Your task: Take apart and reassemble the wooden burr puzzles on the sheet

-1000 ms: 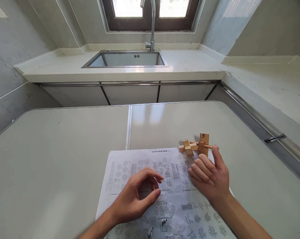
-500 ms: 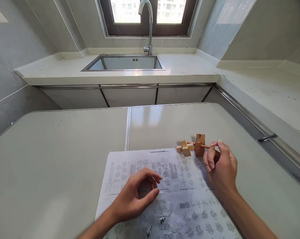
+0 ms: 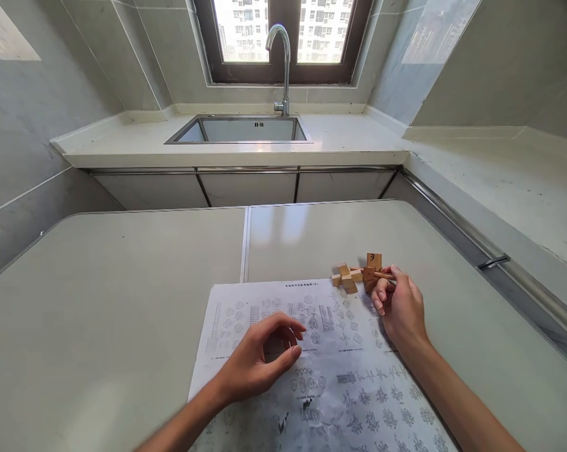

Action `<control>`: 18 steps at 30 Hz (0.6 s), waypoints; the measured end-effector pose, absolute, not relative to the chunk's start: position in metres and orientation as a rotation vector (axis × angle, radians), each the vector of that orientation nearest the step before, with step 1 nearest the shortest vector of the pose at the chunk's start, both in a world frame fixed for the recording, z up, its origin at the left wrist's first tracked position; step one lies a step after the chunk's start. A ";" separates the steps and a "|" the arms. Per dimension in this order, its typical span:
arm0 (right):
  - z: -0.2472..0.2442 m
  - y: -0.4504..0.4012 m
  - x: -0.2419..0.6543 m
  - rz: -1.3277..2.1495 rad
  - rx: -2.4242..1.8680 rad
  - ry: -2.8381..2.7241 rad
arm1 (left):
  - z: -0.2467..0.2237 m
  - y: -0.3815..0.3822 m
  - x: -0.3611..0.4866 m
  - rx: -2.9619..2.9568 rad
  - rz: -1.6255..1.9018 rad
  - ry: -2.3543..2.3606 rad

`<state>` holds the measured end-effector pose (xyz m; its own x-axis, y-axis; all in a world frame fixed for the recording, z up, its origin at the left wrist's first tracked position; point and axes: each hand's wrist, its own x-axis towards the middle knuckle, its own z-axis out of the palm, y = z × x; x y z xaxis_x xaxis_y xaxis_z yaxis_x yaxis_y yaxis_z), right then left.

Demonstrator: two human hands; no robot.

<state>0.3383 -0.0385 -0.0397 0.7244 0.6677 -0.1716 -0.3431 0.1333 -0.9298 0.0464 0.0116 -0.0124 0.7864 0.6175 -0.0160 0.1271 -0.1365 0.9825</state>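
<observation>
My left hand (image 3: pixel 264 358) hovers low over the printed sheet (image 3: pixel 259 295), its fingers curved and the thumb apart, with nothing in it. At the sheet's top right corner stands a brown wooden puzzle (image 3: pixel 370 276) with an upright piece bearing a dark mark, and thin wooden sticks run through it sideways. Beside it on the right, my right hand (image 3: pixel 402 304) is closed, thumb and forefinger at the end of a wooden stick (image 3: pixel 385 275); the exact grip is partly hidden. A pale wooden interlocking puzzle (image 3: pixel 348 278) lies just left of the brown one.
The sheet carries rows of small puzzle drawings and rests on a pale table (image 3: pixel 123 301) with a seam (image 3: pixel 246 245). Beyond the table are a counter (image 3: pixel 344 129), a steel sink (image 3: pixel 245 130) and a tap (image 3: pixel 286 69) below a window. Another counter (image 3: pixel 500 169) runs along the right.
My right hand has shifted slightly left, closer to the brown puzzle, and less of the stick shows on that side. The left hand keeps its pose. The camera view has tilted up a little.
</observation>
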 end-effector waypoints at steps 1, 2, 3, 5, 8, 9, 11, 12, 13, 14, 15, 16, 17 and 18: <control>-0.041 -0.039 0.340 0.755 -1.229 -0.317 | -0.013 0.012 0.046 1.674 0.470 0.592; -0.042 -0.039 0.341 0.756 -1.224 -0.317 | -0.013 0.011 0.046 1.668 0.473 0.592; -0.043 -0.039 0.342 0.756 -1.219 -0.318 | -0.014 0.011 0.046 1.663 0.472 0.593; -0.045 -0.039 0.343 0.749 -1.211 -0.324 | -0.014 0.011 0.046 1.648 0.469 0.597; -0.045 -0.040 0.343 0.721 -1.206 -0.346 | -0.014 0.011 0.045 1.627 0.458 0.610; -0.045 -0.040 0.343 0.707 -1.204 -0.354 | -0.015 0.011 0.045 1.624 0.454 0.614; -0.043 -0.040 0.343 0.679 -1.194 -0.369 | -0.016 0.011 0.045 1.619 0.452 0.618; -0.041 -0.040 0.343 0.669 -1.185 -0.377 | -0.016 0.011 0.044 1.616 0.451 0.620; -0.039 -0.041 0.343 0.666 -1.173 -0.386 | -0.017 0.011 0.044 1.613 0.451 0.621; -0.037 -0.041 0.343 0.669 -1.157 -0.396 | -0.017 0.010 0.044 1.612 0.451 0.624; -0.034 -0.042 0.344 0.682 -1.139 -0.408 | -0.017 0.010 0.044 1.611 0.452 0.628; -0.032 -0.043 0.344 0.703 -1.120 -0.421 | -0.017 0.010 0.044 1.610 0.452 0.632; -0.030 -0.044 0.345 0.728 -1.104 -0.434 | -0.017 0.010 0.045 1.612 0.452 0.635; -0.028 -0.044 0.345 0.763 -1.083 -0.447 | -0.017 0.010 0.045 1.613 0.453 0.639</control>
